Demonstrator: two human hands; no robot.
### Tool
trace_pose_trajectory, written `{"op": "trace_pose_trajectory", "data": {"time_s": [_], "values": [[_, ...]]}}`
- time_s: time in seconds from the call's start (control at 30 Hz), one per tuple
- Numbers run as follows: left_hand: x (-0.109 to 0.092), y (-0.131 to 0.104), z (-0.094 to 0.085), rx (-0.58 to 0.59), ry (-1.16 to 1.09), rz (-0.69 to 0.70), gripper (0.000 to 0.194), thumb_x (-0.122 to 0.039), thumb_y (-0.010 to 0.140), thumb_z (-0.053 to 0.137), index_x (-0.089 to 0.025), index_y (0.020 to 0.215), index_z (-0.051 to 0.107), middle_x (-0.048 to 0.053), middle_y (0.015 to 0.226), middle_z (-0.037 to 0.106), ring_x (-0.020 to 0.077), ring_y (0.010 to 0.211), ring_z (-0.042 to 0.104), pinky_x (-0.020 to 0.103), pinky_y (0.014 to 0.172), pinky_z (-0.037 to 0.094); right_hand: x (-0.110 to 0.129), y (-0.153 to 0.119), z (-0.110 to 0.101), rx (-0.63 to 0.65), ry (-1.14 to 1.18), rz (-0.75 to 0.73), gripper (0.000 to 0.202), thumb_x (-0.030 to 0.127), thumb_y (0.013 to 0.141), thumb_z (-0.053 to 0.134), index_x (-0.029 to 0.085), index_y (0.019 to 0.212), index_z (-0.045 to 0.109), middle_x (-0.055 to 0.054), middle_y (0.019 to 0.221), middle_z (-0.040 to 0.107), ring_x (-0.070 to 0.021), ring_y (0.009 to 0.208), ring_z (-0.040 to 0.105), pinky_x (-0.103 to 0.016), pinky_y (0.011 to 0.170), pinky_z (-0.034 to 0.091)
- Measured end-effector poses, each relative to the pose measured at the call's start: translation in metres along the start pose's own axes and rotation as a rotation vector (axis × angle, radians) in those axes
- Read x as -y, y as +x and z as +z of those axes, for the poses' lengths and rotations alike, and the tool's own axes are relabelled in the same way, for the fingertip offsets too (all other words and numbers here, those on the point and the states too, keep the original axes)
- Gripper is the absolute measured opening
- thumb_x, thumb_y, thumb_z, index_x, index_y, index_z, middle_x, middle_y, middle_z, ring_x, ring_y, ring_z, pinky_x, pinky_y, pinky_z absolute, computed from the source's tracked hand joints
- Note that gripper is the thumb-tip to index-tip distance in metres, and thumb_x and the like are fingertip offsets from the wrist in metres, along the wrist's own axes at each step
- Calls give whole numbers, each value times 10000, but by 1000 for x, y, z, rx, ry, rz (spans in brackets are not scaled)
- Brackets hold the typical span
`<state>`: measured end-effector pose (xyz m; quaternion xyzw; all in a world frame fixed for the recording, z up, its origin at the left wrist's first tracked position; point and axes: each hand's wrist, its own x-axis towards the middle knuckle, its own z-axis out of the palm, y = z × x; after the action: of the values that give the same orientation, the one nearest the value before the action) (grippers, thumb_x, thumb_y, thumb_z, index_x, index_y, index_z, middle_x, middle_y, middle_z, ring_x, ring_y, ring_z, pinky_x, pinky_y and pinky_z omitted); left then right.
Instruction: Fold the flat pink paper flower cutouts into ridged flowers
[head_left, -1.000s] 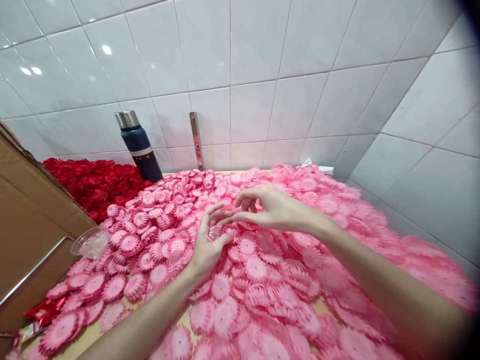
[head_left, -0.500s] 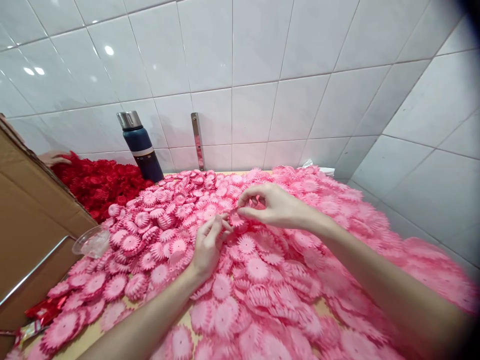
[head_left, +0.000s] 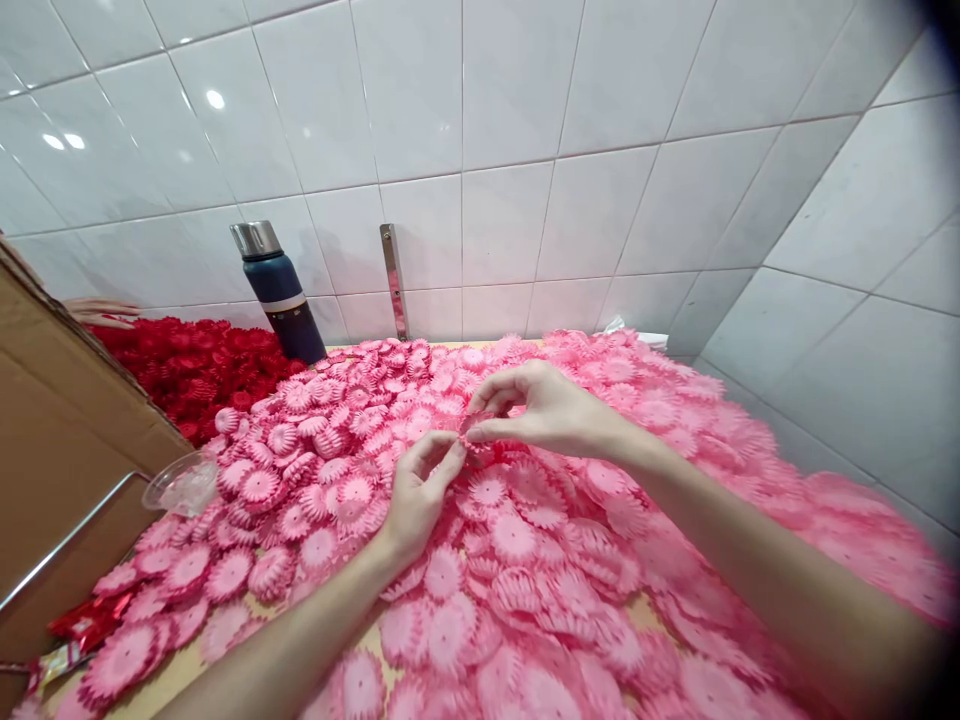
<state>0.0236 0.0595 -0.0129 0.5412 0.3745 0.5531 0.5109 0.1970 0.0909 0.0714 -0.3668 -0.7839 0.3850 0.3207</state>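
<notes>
Over the middle of the pile, my right hand (head_left: pixel 546 408) pinches a thin pink scalloped disc (head_left: pixel 469 421) between thumb and fingers. My left hand (head_left: pixel 418 492) is closed in a pinch at the near left edge of the same disc, its thumb tip against it. Fingers cover most of the disc, so its full shape is hidden. Below and around both hands lie many pink pleated flower-like discs (head_left: pixel 514 538), loose and in small stacks, several with a small dark hole at the centre.
A dark blue bottle (head_left: pixel 283 308) stands by the tiled wall, beside a red heap (head_left: pixel 199 370) of similar pieces. Another person's hand (head_left: pixel 101 310) rests on that heap. Cardboard (head_left: pixel 67 390), a clear plastic bowl (head_left: pixel 181 484) and a red wrapper (head_left: pixel 91 620) are at left.
My two hands have come closer together, the left thumb now meeting the disc's edge and the right hand slightly further left. The other person's hand at the red heap has shifted left.
</notes>
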Motion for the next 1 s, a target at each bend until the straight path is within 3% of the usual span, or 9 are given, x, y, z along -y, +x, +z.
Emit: {"op": "trace_pose_trajectory", "data": {"time_s": [0.17, 0.3, 0.4, 0.5, 0.67, 0.77, 0.9, 1.0], "values": [[-2, 0, 0, 103, -146, -156, 438, -468, 895, 439, -124, 801, 694, 101, 811, 709, 206, 780, 648, 329, 775, 490, 2, -1, 1, -24, -101, 13, 163, 291, 763, 658, 151, 845, 679, -44, 703, 698, -152, 629, 643, -250, 534, 480], [0, 0, 2, 30, -120, -141, 227, -361, 786, 655, -147, 862, 669, 57, 817, 697, 172, 760, 643, 300, 753, 498, 2, -3, 2, -6, -91, 34, 194, 307, 803, 615, 161, 930, 627, -24, 686, 679, -127, 567, 601, -236, 491, 446], [1, 1, 3, -17, -95, -69, 352, -242, 683, 762, -201, 1008, 633, 23, 907, 682, 152, 841, 628, 278, 793, 494, 2, -3, 3, 4, -78, 48, 142, 302, 840, 562, 181, 915, 565, 27, 584, 607, -92, 467, 506, -214, 428, 367], [1, 1, 3, 4, -90, -22, 359, -245, 700, 751, -199, 1033, 625, 35, 934, 679, 156, 859, 628, 283, 803, 498, 2, -4, 4, 42, -100, 46, 126, 317, 874, 516, 201, 921, 499, 65, 522, 529, -81, 428, 421, -214, 419, 312], [2, 2, 1, -14, -36, 3, 247, -286, 731, 727, -149, 926, 664, 46, 858, 693, 153, 798, 635, 267, 767, 498, 1, -1, 7, 125, -259, -11, 214, 363, 924, 445, 181, 845, 526, 2, 668, 607, -109, 567, 514, -239, 532, 373], [0, 2, 1, -14, -28, -25, 310, -276, 688, 764, -161, 963, 677, 42, 884, 704, 154, 817, 632, 256, 769, 497, 0, 0, 9, 100, -383, -38, 222, 336, 933, 433, 173, 825, 538, -14, 696, 601, -118, 601, 515, -247, 554, 365], [-2, 2, 1, 23, 41, -33, 250, -293, 742, 718, -162, 954, 701, 46, 906, 712, 150, 825, 628, 240, 758, 490, -3, 0, 11, 92, -516, -59, 171, 275, 931, 425, 179, 823, 516, -15, 673, 571, -129, 607, 499, -248, 541, 344], [-1, 2, 1, -43, 82, -19, 213, -292, 737, 721, -158, 902, 703, 27, 847, 707, 133, 776, 620, 224, 725, 487, -5, 0, 12, 43, -578, -66, 169, 284, 945, 393, 178, 859, 491, -9, 641, 546, -125, 541, 469, -251, 503, 325]]}}
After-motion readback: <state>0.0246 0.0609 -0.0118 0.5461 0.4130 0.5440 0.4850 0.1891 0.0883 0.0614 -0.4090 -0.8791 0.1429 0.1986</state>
